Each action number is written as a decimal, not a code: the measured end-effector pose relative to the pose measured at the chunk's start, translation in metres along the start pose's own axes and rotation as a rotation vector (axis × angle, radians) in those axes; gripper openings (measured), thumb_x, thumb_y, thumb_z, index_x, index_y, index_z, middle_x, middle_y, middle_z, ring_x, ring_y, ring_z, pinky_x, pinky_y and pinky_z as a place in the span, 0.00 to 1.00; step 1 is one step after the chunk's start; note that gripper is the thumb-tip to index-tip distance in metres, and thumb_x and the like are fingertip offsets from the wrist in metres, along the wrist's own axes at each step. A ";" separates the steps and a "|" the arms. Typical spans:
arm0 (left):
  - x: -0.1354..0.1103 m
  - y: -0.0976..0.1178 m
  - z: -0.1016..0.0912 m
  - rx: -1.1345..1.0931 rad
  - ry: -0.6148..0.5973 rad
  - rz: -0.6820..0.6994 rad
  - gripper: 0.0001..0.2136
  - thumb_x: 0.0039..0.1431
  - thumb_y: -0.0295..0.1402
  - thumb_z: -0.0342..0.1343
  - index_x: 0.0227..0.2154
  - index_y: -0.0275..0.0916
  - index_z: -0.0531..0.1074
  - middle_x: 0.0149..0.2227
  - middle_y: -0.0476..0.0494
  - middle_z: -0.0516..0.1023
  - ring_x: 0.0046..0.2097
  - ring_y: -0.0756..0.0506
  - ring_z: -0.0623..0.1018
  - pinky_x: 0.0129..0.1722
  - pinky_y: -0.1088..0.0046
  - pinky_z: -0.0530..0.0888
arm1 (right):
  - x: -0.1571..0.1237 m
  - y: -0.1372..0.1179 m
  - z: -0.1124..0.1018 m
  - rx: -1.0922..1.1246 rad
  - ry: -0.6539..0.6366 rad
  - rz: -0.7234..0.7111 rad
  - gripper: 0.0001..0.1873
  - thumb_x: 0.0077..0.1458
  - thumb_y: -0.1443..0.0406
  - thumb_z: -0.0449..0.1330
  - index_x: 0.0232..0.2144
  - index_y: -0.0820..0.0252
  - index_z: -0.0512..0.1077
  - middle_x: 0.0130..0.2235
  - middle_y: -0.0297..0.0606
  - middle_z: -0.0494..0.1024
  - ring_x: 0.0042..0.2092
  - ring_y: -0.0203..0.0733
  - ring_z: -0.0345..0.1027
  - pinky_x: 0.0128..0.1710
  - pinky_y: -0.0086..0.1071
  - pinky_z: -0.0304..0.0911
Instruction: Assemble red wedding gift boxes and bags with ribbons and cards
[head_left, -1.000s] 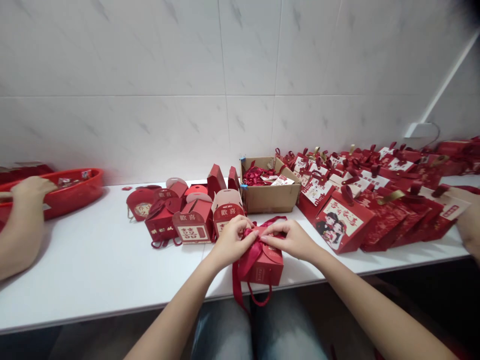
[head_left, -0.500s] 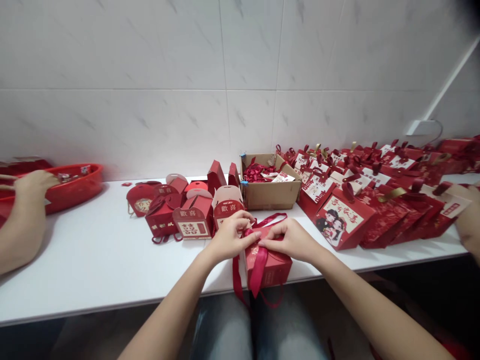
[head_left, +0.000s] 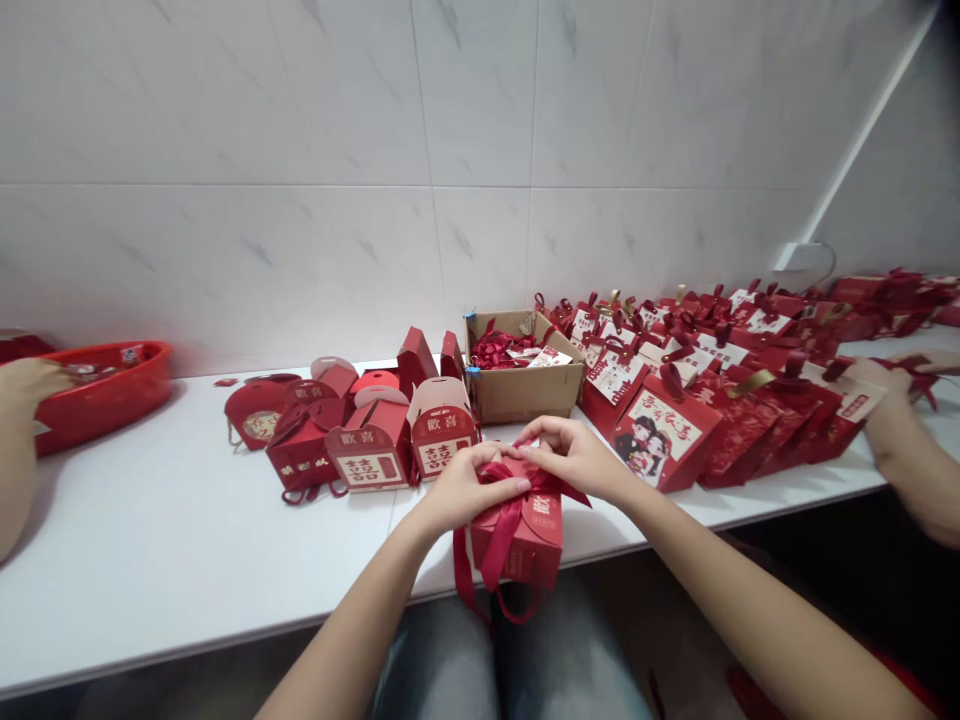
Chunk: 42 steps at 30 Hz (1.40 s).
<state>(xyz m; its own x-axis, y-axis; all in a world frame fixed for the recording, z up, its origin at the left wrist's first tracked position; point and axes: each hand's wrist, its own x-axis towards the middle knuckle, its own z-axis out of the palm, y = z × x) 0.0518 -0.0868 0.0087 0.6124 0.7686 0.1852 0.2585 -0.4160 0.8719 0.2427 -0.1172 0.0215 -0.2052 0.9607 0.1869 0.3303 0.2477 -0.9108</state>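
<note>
A red gift box [head_left: 534, 555] stands at the table's front edge, just above my knees. Dark red ribbon [head_left: 501, 545] crosses its top, and loose ends hang down its front and left side. My left hand [head_left: 474, 485] is closed on the ribbon at the top of the box, thumb pressed toward the fingers. Close beside it, my right hand [head_left: 574, 460] pinches the ribbon at the back of the lid. The fingers partly hide the crossing, so whether a knot has formed there cannot be made out.
Several red boxes [head_left: 373, 450] stand left of my hands. Behind is a cardboard box [head_left: 525, 395] of ribbons and cards. Rows of handled red gift boxes [head_left: 667, 430] fill the right. Another person's hand [head_left: 30, 385] reaches into a red basin [head_left: 112, 405]; other hands [head_left: 885, 385] work far right.
My right hand has moved from the box's front to the back of its lid, and a ribbon end now sticks out to the right. The view has shifted slightly rightward.
</note>
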 end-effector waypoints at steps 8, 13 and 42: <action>0.008 0.001 -0.003 -0.048 0.041 0.004 0.11 0.47 0.39 0.65 0.27 0.36 0.73 0.41 0.43 0.78 0.42 0.43 0.77 0.43 0.69 0.72 | 0.005 0.007 -0.004 0.009 -0.043 -0.026 0.16 0.50 0.55 0.62 0.34 0.64 0.72 0.19 0.26 0.60 0.22 0.29 0.51 0.22 0.26 0.46; 0.007 0.005 0.000 -0.079 0.066 -0.054 0.14 0.47 0.41 0.65 0.32 0.36 0.76 0.32 0.46 0.77 0.35 0.46 0.76 0.34 0.72 0.71 | 0.006 0.008 -0.002 0.048 -0.039 -0.033 0.16 0.51 0.55 0.61 0.33 0.63 0.72 0.19 0.27 0.62 0.22 0.29 0.52 0.22 0.25 0.47; 0.002 0.006 0.013 -0.150 0.052 -0.051 0.20 0.43 0.44 0.67 0.15 0.38 0.63 0.22 0.47 0.73 0.37 0.41 0.78 0.37 0.70 0.73 | -0.004 0.031 0.014 0.203 0.389 -0.085 0.13 0.52 0.56 0.60 0.31 0.62 0.67 0.16 0.23 0.56 0.19 0.27 0.45 0.20 0.24 0.41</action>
<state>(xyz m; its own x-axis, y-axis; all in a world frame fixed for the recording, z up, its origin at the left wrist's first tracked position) 0.0649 -0.0939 0.0082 0.5611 0.8124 0.1589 0.1710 -0.3016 0.9380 0.2410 -0.1149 -0.0124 0.1505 0.9233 0.3535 0.1320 0.3356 -0.9327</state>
